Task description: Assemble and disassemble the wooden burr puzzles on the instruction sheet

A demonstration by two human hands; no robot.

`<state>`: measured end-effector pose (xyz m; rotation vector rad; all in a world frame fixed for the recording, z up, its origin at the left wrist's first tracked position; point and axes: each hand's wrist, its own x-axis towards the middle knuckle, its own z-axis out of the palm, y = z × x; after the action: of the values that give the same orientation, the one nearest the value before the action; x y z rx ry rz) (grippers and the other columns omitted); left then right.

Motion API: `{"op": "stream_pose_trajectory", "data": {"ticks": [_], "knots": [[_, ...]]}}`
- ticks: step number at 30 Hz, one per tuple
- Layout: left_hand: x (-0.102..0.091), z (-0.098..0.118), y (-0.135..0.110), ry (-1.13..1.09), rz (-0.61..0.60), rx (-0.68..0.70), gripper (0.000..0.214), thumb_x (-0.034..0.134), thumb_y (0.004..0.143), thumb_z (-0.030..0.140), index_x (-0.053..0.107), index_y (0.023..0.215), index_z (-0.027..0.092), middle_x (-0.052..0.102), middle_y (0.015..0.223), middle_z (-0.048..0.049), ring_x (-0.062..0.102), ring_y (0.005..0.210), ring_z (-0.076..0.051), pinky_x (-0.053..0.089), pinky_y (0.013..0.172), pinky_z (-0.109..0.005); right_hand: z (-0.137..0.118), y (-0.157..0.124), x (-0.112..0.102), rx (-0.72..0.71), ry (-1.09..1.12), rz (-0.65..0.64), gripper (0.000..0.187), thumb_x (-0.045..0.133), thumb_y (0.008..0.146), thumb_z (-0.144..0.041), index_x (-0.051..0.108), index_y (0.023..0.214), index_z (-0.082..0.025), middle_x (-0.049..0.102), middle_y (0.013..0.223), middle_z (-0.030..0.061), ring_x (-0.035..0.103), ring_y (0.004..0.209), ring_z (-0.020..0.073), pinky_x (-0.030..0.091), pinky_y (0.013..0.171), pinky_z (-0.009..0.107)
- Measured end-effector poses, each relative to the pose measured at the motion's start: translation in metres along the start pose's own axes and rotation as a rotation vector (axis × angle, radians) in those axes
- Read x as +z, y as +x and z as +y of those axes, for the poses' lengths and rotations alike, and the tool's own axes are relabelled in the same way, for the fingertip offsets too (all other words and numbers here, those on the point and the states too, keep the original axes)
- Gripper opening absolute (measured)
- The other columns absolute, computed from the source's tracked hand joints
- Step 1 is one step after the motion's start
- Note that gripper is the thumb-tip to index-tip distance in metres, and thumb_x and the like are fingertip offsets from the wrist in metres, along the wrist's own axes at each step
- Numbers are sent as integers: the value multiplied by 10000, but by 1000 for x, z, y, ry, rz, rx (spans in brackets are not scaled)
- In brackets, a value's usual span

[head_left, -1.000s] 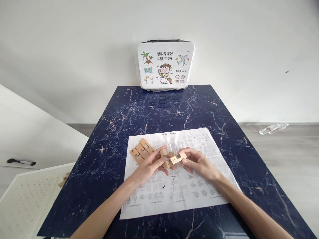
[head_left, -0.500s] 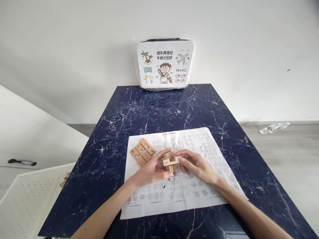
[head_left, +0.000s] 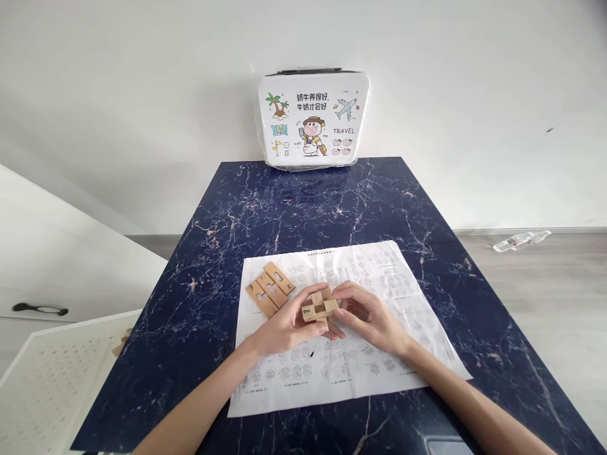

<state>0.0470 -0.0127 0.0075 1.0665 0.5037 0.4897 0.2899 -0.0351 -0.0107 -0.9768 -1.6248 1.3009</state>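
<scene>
Between the two hands, held above the paper, sits a pale, natural-wood cluster of notched square sticks (head_left: 320, 309), several of them crossed and one face marked with a 3. The left hand (head_left: 279, 328) grips it from its side with thumb and fingers, and the right hand (head_left: 374, 317) pinches its other edge, so both are clamped on the same cluster. As far as it shows, the sticks already interlock, though a recess in the upper side suggests the joining is only partial; how the underside fits is hidden by fingers. Just beyond the left hand, three flat tan wooden strips with cut-outs and black numerals (head_left: 270, 287) lie side by side, apart from the cluster and unused in it. Beneath the hands spreads a white paper sheet printed with small grey diagrams (head_left: 341, 385), on a dark blue, marble-patterned desk (head_left: 303, 218). Well ahead of both hands stands a white, cartoon-printed case with a black handle (head_left: 313, 120).
</scene>
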Motion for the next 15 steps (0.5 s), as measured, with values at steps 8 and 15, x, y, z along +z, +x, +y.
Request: {"op": "stream_pose_trajectory", "data": {"ticks": [8,15], "knots": [[4,2,-1,-22,21,-51,693,744,1036,275,383,1620,374,638,1476,-134,747,1241,-326,501,1150,-622,-2,-1,1,-29,-59,17,262,648,1068,-489,713,1184,-264,658,1126,93,597,709,164,512,554,314],[7,0,0,76,74,-35,675,784,1005,308,448,1588,350,676,1405,-132,751,1207,-328,539,1105,-610,1,-1,2,0,-24,34,231,662,1067,-460,723,1168,-262,669,1121,95,662,797,193,545,598,329]]}}
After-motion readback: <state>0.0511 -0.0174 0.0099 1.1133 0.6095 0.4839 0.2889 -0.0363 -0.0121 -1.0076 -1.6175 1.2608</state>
